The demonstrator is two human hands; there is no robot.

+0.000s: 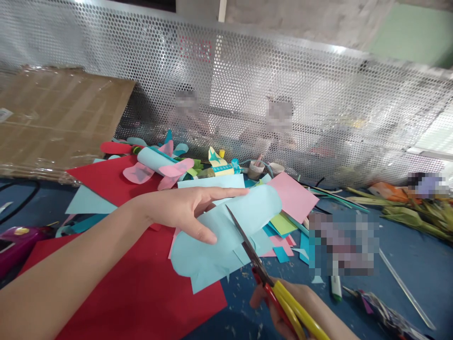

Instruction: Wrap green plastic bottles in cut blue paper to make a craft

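My left hand (184, 208) holds a light blue paper cutout (233, 233) with rounded ends, its thumb on top and the index finger stretched along the upper edge. Part of the fingers is hidden behind the paper. In my right hand (305, 293) is a pair of scissors (261, 267) with red and yellow handles. Their blades look almost together and their tips lie over the middle of the cutout. Under the cutout are more light blue paper and a large red sheet (141, 283).
Paper scraps, a pink sheet (293, 196) and a rolled blue paper piece with pink petals (155, 163) lie around. A purple tool (17, 245) is at left, a marker (336, 287) and clear stick (406, 288) at right. Behind stand cardboard (60, 118) and a perforated metal panel (152, 61).
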